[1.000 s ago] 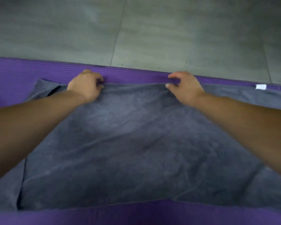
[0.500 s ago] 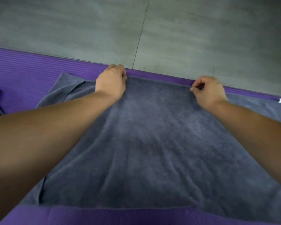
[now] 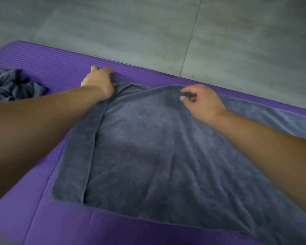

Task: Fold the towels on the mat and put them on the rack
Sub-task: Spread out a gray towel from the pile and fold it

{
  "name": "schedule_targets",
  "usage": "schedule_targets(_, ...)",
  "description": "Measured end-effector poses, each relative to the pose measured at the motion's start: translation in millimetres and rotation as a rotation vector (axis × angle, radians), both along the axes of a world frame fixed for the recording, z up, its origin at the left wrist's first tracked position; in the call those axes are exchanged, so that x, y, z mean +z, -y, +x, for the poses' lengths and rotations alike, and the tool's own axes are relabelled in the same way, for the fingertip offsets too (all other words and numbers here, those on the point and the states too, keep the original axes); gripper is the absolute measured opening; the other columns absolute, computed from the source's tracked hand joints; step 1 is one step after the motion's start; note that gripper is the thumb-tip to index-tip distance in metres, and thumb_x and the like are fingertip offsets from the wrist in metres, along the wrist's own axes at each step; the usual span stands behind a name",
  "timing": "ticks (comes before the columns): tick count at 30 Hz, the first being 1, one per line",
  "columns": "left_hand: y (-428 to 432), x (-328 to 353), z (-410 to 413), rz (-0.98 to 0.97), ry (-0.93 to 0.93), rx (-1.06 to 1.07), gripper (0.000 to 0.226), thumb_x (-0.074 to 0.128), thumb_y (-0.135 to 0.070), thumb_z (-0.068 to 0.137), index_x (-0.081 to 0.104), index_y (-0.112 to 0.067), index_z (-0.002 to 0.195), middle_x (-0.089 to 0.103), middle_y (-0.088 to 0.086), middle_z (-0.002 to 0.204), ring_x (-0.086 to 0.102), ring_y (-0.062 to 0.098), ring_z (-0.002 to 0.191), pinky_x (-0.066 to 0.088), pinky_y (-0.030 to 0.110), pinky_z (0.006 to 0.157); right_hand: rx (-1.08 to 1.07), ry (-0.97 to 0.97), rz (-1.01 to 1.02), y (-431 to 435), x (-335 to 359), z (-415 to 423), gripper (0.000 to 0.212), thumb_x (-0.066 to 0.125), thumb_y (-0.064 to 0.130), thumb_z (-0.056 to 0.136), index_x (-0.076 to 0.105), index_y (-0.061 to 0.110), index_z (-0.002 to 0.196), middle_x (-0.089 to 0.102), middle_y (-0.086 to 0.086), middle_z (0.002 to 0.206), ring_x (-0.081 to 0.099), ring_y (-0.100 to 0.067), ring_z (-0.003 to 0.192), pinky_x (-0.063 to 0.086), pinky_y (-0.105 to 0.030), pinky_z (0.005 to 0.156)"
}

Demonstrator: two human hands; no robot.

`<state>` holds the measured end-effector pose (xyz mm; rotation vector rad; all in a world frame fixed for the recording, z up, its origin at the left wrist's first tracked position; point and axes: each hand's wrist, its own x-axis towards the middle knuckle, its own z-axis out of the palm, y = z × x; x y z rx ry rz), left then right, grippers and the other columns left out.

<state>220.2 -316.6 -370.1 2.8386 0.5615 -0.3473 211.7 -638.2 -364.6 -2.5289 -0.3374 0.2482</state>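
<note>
A grey towel (image 3: 159, 149) lies folded over on the purple mat (image 3: 48, 218), its upper layer set back a little from the left edge of the lower one. My left hand (image 3: 99, 82) grips the towel's far left corner. Over the far edge of the upper layer, my right hand (image 3: 201, 99) hovers with its fingers loosely curled, holding nothing. A second grey towel (image 3: 12, 85) sits crumpled on the mat at the far left. No rack is in view.
Grey tiled floor (image 3: 148, 29) lies beyond the mat's far edge. The mat's rounded far left corner (image 3: 9, 50) shows at the upper left. The towel runs out of view to the right.
My view has swung left, bringing the crumpled towel into sight. My left hand slid to the towel's far left corner. My right hand let go of the far edge and lifted off.
</note>
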Motion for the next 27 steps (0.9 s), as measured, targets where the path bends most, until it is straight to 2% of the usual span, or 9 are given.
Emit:
schedule_targets(3, -12, -6, 2, -0.126, 0.092, 0.009, 0.034, 0.068, -0.027, 0.093, 0.062, -0.023, 0.126, 0.058, 0.015, 0.131, 0.059, 0.039, 0.116, 0.049, 0.04, 0.094, -0.011, -0.036, -0.016, -39, -1, 14, 0.034, 0.064, 0.033, 0.096, 0.068, 0.019, 0.127, 0.061, -0.004, 0.132, 0.059, -0.02, 0.119, 0.041, -0.028, 0.105)
schedule_targets(7, -11, -7, 4, -0.239, 0.16, 0.075, 0.01, 0.069, -0.025, 0.092, 0.061, -0.023, 0.098, 0.063, 0.007, 0.103, 0.062, 0.034, 0.104, 0.044, 0.032, 0.078, -0.079, -0.089, -0.101, -44, -11, 27, 0.039, 0.067, 0.036, 0.095, 0.064, 0.021, 0.131, 0.051, -0.01, 0.135, 0.059, -0.025, 0.116, 0.04, -0.029, 0.107)
schedule_targets(10, -23, -7, 6, -0.249, 0.219, 0.182, 0.013, 0.065, -0.029, 0.093, 0.06, -0.022, 0.103, 0.064, 0.01, 0.116, 0.061, 0.034, 0.106, 0.047, 0.036, 0.085, -0.128, -0.082, -0.143, -53, -12, 38, 0.014, 0.07, 0.034, 0.092, 0.07, 0.025, 0.103, 0.059, -0.012, 0.124, 0.063, -0.026, 0.1, 0.049, -0.03, 0.094)
schedule_targets(12, -27, -3, 12, -0.281, 0.264, 0.242, 0.016, 0.064, -0.029, 0.095, 0.061, -0.019, 0.107, 0.063, 0.005, 0.109, 0.061, 0.031, 0.107, 0.045, 0.034, 0.083, -0.165, -0.06, -0.135, -58, -12, 46, 0.007, 0.071, 0.03, 0.091, 0.064, 0.029, 0.089, 0.065, -0.012, 0.117, 0.063, -0.024, 0.092, 0.047, -0.026, 0.082)
schedule_targets(14, -25, 2, 17, -0.313, 0.301, 0.26, 0.018, 0.061, -0.026, 0.097, 0.059, -0.017, 0.112, 0.06, 0.004, 0.106, 0.061, 0.03, 0.105, 0.041, 0.033, 0.078, -0.212, -0.055, -0.147, -64, -11, 49, 0.008, 0.07, 0.026, 0.091, 0.063, 0.026, 0.097, 0.063, -0.012, 0.119, 0.063, -0.025, 0.096, 0.045, -0.026, 0.082)
schedule_targets(18, -20, 10, 7, -0.482, 0.361, 0.222, 0.045, 0.057, -0.019, 0.099, 0.044, -0.02, 0.141, 0.049, 0.011, 0.137, 0.057, 0.023, 0.102, 0.044, 0.031, 0.088, -0.177, -0.074, -0.245, -76, -5, 39, 0.039, 0.061, 0.02, 0.093, 0.056, 0.02, 0.132, 0.046, -0.013, 0.135, 0.056, -0.033, 0.116, 0.049, -0.04, 0.099)
schedule_targets(20, -28, 16, -18, -0.513, 0.319, 0.141, 0.049, 0.058, -0.021, 0.096, 0.044, -0.02, 0.143, 0.049, 0.011, 0.139, 0.059, 0.023, 0.103, 0.047, 0.032, 0.092, -0.105, -0.032, -0.254, -84, 0, 34, 0.04, 0.059, 0.022, 0.093, 0.057, 0.019, 0.133, 0.046, -0.013, 0.135, 0.052, -0.033, 0.121, 0.047, -0.041, 0.103)
schedule_targets(23, -49, 22, -87, -0.411, 0.209, 0.01, 0.034, 0.061, -0.03, 0.085, 0.061, -0.019, 0.117, 0.065, 0.011, 0.113, 0.064, 0.031, 0.1, 0.049, 0.034, 0.084, 0.031, 0.018, -0.212, -109, 3, 30, 0.031, 0.06, 0.022, 0.094, 0.066, 0.018, 0.124, 0.056, -0.01, 0.127, 0.058, -0.03, 0.114, 0.046, -0.032, 0.099)
schedule_targets(27, -64, 23, -204, -0.288, -0.018, 0.098, 0.033, 0.07, -0.037, 0.083, 0.059, -0.026, 0.111, 0.061, 0.005, 0.101, 0.064, 0.031, 0.097, 0.052, 0.04, 0.085, 0.076, -0.022, -0.094, -169, 3, 36, 0.032, 0.062, 0.022, 0.095, 0.068, 0.016, 0.126, 0.068, -0.004, 0.127, 0.063, -0.022, 0.116, 0.042, -0.024, 0.099)
